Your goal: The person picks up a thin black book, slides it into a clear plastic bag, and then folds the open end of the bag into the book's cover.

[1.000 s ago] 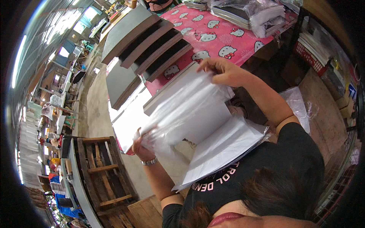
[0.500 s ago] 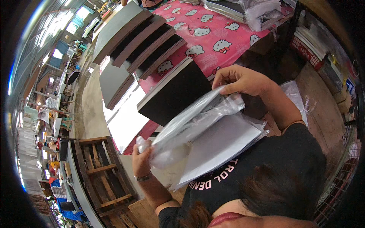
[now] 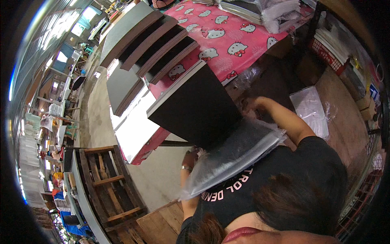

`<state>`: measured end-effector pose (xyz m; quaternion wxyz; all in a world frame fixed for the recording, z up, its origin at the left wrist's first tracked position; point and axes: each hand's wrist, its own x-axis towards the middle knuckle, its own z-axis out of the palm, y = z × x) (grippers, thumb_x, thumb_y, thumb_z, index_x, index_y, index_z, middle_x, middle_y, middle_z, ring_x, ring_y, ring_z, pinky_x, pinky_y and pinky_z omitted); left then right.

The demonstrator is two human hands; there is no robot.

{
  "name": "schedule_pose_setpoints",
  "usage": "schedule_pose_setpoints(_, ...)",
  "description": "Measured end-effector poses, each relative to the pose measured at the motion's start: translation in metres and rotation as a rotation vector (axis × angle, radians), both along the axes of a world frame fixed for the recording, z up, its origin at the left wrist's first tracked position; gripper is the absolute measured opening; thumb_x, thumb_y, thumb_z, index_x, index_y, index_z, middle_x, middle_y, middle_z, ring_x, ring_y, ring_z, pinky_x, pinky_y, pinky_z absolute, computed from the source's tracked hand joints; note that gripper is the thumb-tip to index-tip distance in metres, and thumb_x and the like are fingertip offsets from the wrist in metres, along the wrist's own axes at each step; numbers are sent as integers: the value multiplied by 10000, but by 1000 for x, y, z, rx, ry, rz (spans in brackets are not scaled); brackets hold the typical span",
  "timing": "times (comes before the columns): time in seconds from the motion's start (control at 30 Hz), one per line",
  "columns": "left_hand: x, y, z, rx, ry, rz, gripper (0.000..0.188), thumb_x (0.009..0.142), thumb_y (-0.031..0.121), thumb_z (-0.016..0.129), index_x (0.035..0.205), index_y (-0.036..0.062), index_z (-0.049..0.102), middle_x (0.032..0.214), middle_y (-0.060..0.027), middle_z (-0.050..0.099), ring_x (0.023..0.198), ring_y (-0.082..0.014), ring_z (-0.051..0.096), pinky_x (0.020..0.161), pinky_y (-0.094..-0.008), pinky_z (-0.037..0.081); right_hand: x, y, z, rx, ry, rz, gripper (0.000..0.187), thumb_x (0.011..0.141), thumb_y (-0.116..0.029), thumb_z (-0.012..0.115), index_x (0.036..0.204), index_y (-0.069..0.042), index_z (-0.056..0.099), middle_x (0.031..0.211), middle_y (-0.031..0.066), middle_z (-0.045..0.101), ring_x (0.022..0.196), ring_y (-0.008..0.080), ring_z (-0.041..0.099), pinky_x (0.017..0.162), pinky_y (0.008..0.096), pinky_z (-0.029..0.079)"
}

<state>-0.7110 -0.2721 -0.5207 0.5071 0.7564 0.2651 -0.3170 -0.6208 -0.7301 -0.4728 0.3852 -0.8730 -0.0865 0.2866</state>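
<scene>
A flat black panel with a pale edge, perhaps a thick board or book cover (image 3: 191, 101), slopes from the pink table toward my lap. Clear plastic bags (image 3: 239, 152) lie over my lap, against the panel's near end; how far they overlap it is unclear. My left hand (image 3: 189, 157) is low at the panel's near left corner, closed, with a bit of plastic beside its fingertips. My right hand (image 3: 252, 106) is at the panel's right side above the plastic. Shadow hides its fingers.
The pink patterned table cover (image 3: 227, 53) bears stacked grey and black boards (image 3: 150, 44). Bagged stacks (image 3: 280, 16) stand at its far right. A clear bag (image 3: 310, 112) lies to my right, near a red basket (image 3: 329, 57). A wooden pallet (image 3: 109, 183) stands at left.
The clear bag stretched between my raised hands has come down toward the panel. My left hand moved right, my right hand lower. More of the black panel shows, and the lap plastic looks darker.
</scene>
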Motion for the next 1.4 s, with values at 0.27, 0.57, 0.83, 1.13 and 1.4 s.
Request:
schedule_pose_setpoints(0.27, -13, -75, 259, -709, -860, -326, 351, 736, -6, 652, 1082, 5, 591, 1070, -61, 548, 944, -173, 518, 819, -288, 395, -22, 117, 216, 717, -478, 337, 584, 772, -245, 742, 1247, -20, 485, 921, 131, 657, 833, 222, 643, 752, 356, 509)
schedule_pose_setpoints(0.57, 1, -106, 267, -759, -994, 206, 345, 769, -6, 679, 1103, -45, 600, 1146, -169, 606, 1008, -241, 605, 897, -378, 488, -29, 146, 240, 841, -518, 178, 458, 786, -133, 708, 1186, 2, 531, 807, 118, 662, 768, 132, 625, 705, 289, 492)
schedule_pose_setpoints(0.83, 5, -121, 268, -585, -1046, 277, 260, 760, -23, 700, 985, -17, 569, 855, -97, 653, 774, -163, 634, 630, -275, 513, -20, 152, 232, 827, -334, 87, 190, 802, -171, 707, 773, 2, 634, 693, 52, 631, 669, 81, 564, 630, 261, 452)
schedule_pose_setpoints(1.13, -1, -127, 265, -651, -964, 265, 212, 833, 138, 680, 980, 40, 564, 852, -28, 607, 715, -124, 563, 619, -246, 457, -33, 158, 218, 1187, -14, 14, 108, 908, -183, 595, 888, -77, 585, 759, 3, 598, 675, 47, 532, 583, 214, 428)
schedule_pose_setpoints(1.4, -43, -62, 229, -677, -671, 116, 359, 736, 209, 746, 1003, 54, 565, 804, -51, 615, 703, -170, 594, 625, -307, 485, -31, 101, 224, 1589, 275, 104, 228, 925, -254, 555, 871, -39, 609, 801, 50, 633, 733, 125, 599, 717, 289, 479)
